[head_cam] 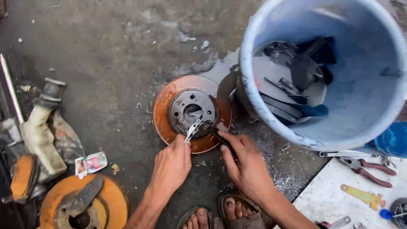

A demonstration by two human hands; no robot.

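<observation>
A rusty orange brake disc with a grey hub lies flat on the dirty concrete floor. My left hand pinches a small shiny metal clip against the hub's near edge. My right hand grips a thin dark tool whose tip rests on the hub beside the clip. Both hands are close together at the disc's near rim. My sandalled feet show just below them.
A big blue bucket holding dark metal parts stands right of the disc. A second rusty disc lies bottom left beside a white reservoir. Red-handled pliers and a yellow tool lie on a white board at right.
</observation>
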